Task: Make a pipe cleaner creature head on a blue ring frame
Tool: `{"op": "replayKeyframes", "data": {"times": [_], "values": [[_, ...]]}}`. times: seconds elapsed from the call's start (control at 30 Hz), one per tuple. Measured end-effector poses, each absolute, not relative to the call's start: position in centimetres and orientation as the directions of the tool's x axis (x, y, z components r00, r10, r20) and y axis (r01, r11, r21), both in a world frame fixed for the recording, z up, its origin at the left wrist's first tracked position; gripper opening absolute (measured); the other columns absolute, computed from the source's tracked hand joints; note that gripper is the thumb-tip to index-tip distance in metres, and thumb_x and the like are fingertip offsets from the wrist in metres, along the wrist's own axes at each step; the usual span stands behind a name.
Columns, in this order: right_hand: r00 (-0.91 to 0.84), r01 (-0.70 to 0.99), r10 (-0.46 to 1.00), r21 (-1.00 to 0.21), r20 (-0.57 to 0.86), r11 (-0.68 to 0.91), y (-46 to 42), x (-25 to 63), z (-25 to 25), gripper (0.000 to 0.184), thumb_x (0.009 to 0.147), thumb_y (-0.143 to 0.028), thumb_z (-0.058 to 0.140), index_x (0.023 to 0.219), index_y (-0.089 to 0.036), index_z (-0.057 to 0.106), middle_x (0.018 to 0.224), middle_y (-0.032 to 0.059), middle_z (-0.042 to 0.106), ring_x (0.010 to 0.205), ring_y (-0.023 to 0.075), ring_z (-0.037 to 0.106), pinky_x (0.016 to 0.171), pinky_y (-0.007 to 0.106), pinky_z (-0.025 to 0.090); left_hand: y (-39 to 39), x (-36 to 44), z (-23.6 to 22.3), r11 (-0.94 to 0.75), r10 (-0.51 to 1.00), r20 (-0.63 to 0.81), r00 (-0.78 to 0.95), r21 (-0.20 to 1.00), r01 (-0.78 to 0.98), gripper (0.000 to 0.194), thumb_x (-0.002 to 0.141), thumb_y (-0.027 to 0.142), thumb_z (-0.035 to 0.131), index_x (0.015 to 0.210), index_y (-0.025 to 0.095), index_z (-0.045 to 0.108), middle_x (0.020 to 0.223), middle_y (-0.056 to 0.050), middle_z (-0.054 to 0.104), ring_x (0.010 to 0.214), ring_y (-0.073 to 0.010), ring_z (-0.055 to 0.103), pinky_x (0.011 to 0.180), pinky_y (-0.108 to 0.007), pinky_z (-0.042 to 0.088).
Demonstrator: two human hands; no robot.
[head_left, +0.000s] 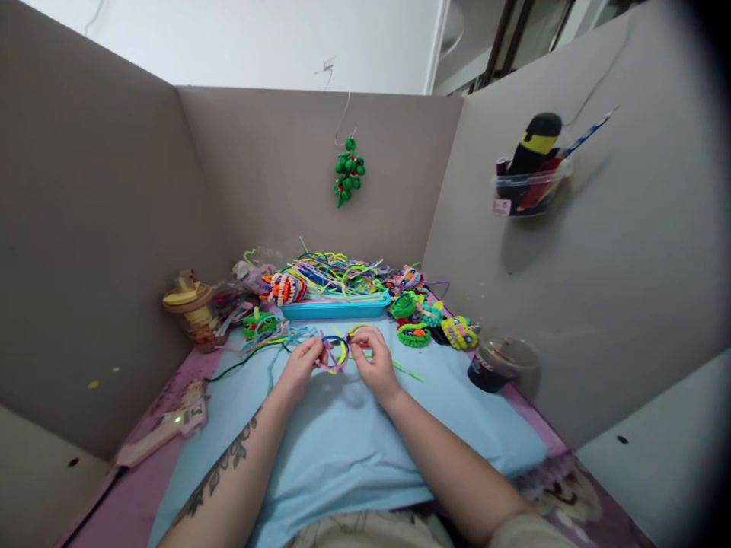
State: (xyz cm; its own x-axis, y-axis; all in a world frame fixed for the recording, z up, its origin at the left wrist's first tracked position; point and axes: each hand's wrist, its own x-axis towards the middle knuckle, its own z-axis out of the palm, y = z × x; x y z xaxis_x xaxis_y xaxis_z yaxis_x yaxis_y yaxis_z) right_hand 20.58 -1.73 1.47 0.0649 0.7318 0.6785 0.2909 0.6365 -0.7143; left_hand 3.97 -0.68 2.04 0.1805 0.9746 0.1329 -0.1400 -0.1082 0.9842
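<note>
Above the light blue cloth, both of my hands pinch a small bundle of bent pipe cleaners (343,352) in purple, blue and yellow, curved into a loop. My left hand (304,361) is closed on its left side, thumb against fingers. On the right side, my right hand (374,365) pinches the loop between thumb and fingertips. Loose green pipe cleaners (408,371) lie on the cloth just beyond my right hand. More strands (251,354), blue, green and lilac, spread out to the left of my left hand.
A blue tray (336,310) heaped with pipe cleaners stands at the back. Finished fuzzy figures (414,335) flank it. A pink glue gun (165,430) lies left, near a lidded cup (194,308); a dark-based tub (494,364) stands right. Grey panels (320,183) enclose three sides.
</note>
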Motion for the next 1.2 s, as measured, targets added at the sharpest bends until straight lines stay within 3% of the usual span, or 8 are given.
{"op": "replayKeyframes", "data": {"times": [0.1, 0.27, 0.53, 0.7, 0.83, 1.0, 1.2], "values": [[0.022, 0.324, 0.769, -0.733, 0.638, 0.599, -1.5, 20.9, 1.7, 0.014, 0.081, -0.026, 0.053, 0.087, -0.023, 0.066, 0.102, 0.0071, 0.054, 0.103, 0.0205, 0.049, 0.091, 0.037, 0.039, -1.1, 3.8, 2.5, -0.257, 0.938, 0.229, 0.261, 0.963, 0.081, 0.035, 0.081, 0.040, 0.050, 0.055, 0.016, 0.054, 0.055, 0.002, 0.049, 0.056, -0.0121, 0.044, 0.056, -0.024, 0.034], [-0.102, 0.372, 0.827, -0.750, 0.553, 0.547, -0.7, 20.9, 1.1, 0.016, 0.079, -0.030, 0.057, 0.086, -0.025, 0.070, 0.127, 0.0063, 0.046, 0.120, 0.0236, 0.039, 0.102, 0.042, 0.027, -2.0, 4.2, 3.1, -0.388, 0.882, 0.285, 0.374, 0.890, 0.238, 0.031, 0.080, 0.032, 0.050, 0.054, 0.017, 0.054, 0.054, 0.001, 0.048, 0.058, -0.0131, 0.043, 0.058, -0.024, 0.032], [-0.120, 0.205, 0.897, -0.873, 0.425, 0.442, -0.1, 20.7, 1.2, 0.015, 0.072, -0.031, 0.066, 0.085, -0.024, 0.071, 0.130, 0.0067, 0.046, 0.122, 0.0232, 0.039, 0.103, 0.041, 0.026, -2.2, 5.0, 2.8, -0.378, 0.875, 0.287, 0.390, 0.908, 0.180, 0.028, 0.074, 0.028, 0.057, 0.049, 0.016, 0.058, 0.049, 0.000, 0.049, 0.053, -0.0129, 0.040, 0.053, -0.023, 0.029], [-0.059, 0.190, 0.895, -0.875, 0.443, 0.445, -0.4, 20.4, 1.9, 0.007, 0.071, -0.027, 0.066, 0.073, -0.020, 0.069, 0.128, 0.0085, 0.047, 0.120, 0.0237, 0.042, 0.101, 0.040, 0.029, -2.1, 5.4, 2.7, -0.350, 0.898, 0.259, 0.355, 0.911, 0.219, 0.022, 0.073, 0.025, 0.056, 0.054, 0.015, 0.063, 0.051, -0.001, 0.053, 0.053, -0.0130, 0.042, 0.052, -0.023, 0.031], [-0.006, 0.281, 0.810, -0.776, 0.586, 0.564, -1.4, 20.3, 2.2, 0.004, 0.072, -0.024, 0.066, 0.070, -0.021, 0.068, 0.124, 0.0071, 0.049, 0.121, 0.0242, 0.040, 0.101, 0.043, 0.028, -1.6, 5.4, 2.4, -0.232, 0.946, 0.188, 0.264, 0.962, 0.143, 0.019, 0.071, 0.024, 0.056, 0.056, 0.014, 0.063, 0.048, 0.001, 0.048, 0.051, -0.0119, 0.041, 0.050, -0.022, 0.030], [-0.196, 0.445, 0.630, -0.504, 0.751, 0.740, -2.2, 20.5, 2.0, 0.004, 0.070, -0.025, 0.069, 0.070, -0.028, 0.071, 0.120, 0.0024, 0.052, 0.126, 0.0272, 0.029, 0.102, 0.049, 0.024, -1.0, 5.1, 1.9, -0.038, 0.980, 0.061, 0.192, 0.992, -0.124, 0.012, 0.066, 0.025, 0.062, 0.063, 0.014, 0.065, 0.054, 0.000, 0.054, 0.051, -0.0111, 0.043, 0.050, -0.022, 0.032], [-0.215, 0.478, 0.618, -0.470, 0.756, 0.742, -2.0, 20.7, 1.9, 0.007, 0.071, -0.026, 0.067, 0.075, -0.029, 0.072, 0.120, 0.0033, 0.053, 0.124, 0.0273, 0.031, 0.100, 0.051, 0.027, -0.9, 4.8, 1.6, -0.008, 0.976, 0.047, 0.214, 0.983, -0.181, 0.017, 0.069, 0.027, 0.063, 0.058, 0.014, 0.062, 0.054, 0.001, 0.051, 0.052, -0.0100, 0.042, 0.051, -0.021, 0.031]]}}
